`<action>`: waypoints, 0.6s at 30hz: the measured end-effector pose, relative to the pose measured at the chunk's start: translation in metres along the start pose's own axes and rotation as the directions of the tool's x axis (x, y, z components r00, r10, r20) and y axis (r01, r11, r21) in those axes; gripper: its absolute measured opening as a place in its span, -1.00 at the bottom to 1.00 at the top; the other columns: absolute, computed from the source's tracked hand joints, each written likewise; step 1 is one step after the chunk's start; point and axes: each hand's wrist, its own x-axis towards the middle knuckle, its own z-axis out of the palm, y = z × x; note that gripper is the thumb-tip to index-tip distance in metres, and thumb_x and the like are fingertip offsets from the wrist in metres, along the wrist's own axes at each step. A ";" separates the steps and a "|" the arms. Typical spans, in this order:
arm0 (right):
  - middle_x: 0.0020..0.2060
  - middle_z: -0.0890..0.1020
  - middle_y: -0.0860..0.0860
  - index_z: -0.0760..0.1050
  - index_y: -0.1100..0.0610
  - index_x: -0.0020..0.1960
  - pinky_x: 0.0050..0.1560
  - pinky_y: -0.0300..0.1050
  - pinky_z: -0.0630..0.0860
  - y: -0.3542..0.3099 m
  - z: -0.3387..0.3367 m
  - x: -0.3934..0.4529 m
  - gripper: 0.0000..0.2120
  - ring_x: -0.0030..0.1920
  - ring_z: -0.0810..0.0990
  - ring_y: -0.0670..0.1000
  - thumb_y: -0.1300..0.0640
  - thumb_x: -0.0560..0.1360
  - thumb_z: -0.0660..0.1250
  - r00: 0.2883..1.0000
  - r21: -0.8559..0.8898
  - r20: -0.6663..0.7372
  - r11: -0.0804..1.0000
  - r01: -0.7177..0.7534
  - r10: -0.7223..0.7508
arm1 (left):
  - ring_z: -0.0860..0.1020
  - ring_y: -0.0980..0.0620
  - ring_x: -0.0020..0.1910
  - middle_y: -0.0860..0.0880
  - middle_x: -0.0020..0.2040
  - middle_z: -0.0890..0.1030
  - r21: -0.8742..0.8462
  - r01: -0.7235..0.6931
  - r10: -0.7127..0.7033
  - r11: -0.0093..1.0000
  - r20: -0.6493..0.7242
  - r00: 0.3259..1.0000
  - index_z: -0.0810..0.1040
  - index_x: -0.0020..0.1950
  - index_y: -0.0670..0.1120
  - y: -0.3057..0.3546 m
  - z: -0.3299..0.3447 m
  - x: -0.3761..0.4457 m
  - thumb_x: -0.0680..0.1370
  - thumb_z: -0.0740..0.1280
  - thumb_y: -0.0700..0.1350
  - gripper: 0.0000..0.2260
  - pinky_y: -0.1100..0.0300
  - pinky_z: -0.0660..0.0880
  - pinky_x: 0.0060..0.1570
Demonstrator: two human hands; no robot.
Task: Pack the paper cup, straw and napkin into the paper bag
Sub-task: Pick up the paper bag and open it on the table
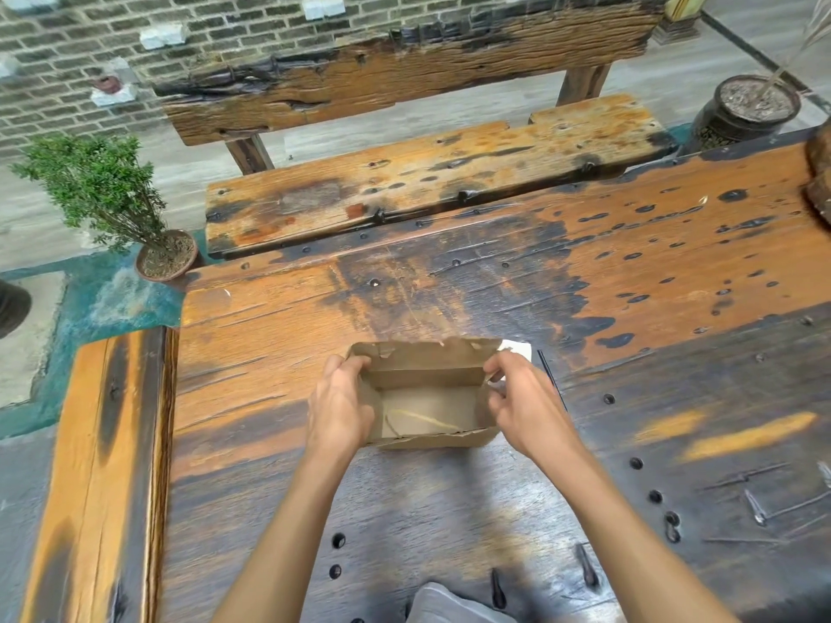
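Hands — our left hand [341, 402] and right hand [517, 397] — pinch the bag [427, 397] at nine and three; we pull its mouth square before reaching the napkin [517, 348] and straw [549, 375].

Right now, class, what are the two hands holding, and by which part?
Both hold the paper bag by the rim of its open mouth: left hand on the left side, right hand on the right.

brown paper bag [427, 359], white napkin [517, 348], black straw [551, 379], orange-black wood table [494, 272]
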 end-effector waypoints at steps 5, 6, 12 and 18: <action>-0.06 0.56 0.01 0.48 0.04 0.14 -0.07 -0.06 0.43 0.009 0.000 0.009 -0.68 -0.05 0.53 0.13 0.29 0.45 0.19 0.982 0.059 -0.127 0.989 -0.133 0.139 | 0.39 -0.15 0.42 -0.09 0.45 0.44 -0.063 0.041 -0.041 0.997 0.003 0.999 0.41 0.47 0.01 -0.017 -0.010 -0.003 0.33 0.19 -0.49 -0.25 -0.01 0.40 0.36; -0.01 0.59 0.05 0.48 0.05 0.16 -0.05 -0.05 0.44 0.010 0.000 0.010 -0.66 -0.05 0.54 0.15 0.30 0.44 0.19 0.979 0.062 -0.138 0.988 -0.141 0.148 | 0.40 -0.16 0.40 -0.10 0.43 0.47 -0.070 0.044 -0.045 0.997 -0.011 0.999 0.42 0.47 -0.01 -0.022 -0.013 -0.004 0.32 0.20 -0.48 -0.25 0.00 0.40 0.35; 0.19 0.58 0.01 0.38 -0.03 0.37 0.07 -0.03 0.53 0.013 0.009 0.017 -0.45 -0.04 0.61 0.10 0.33 0.44 0.20 0.994 0.179 -0.107 0.984 0.001 0.018 | 0.42 -0.12 0.37 -0.05 0.38 0.49 -0.123 0.017 -0.022 0.992 -0.045 0.999 0.43 0.45 -0.01 -0.031 -0.016 -0.013 0.27 0.22 -0.47 -0.23 0.08 0.39 0.33; 0.15 0.44 -0.18 0.20 -0.24 0.44 -0.04 -0.21 0.48 0.015 0.017 0.014 -0.39 -0.08 0.53 -0.19 0.18 0.49 0.25 0.996 0.302 -0.002 0.949 0.091 -0.094 | 0.45 -0.07 0.33 -0.01 0.39 0.49 -0.168 0.020 -0.029 0.986 -0.052 0.998 0.42 0.45 0.05 -0.027 -0.016 -0.015 0.29 0.21 -0.50 -0.20 0.00 0.48 0.27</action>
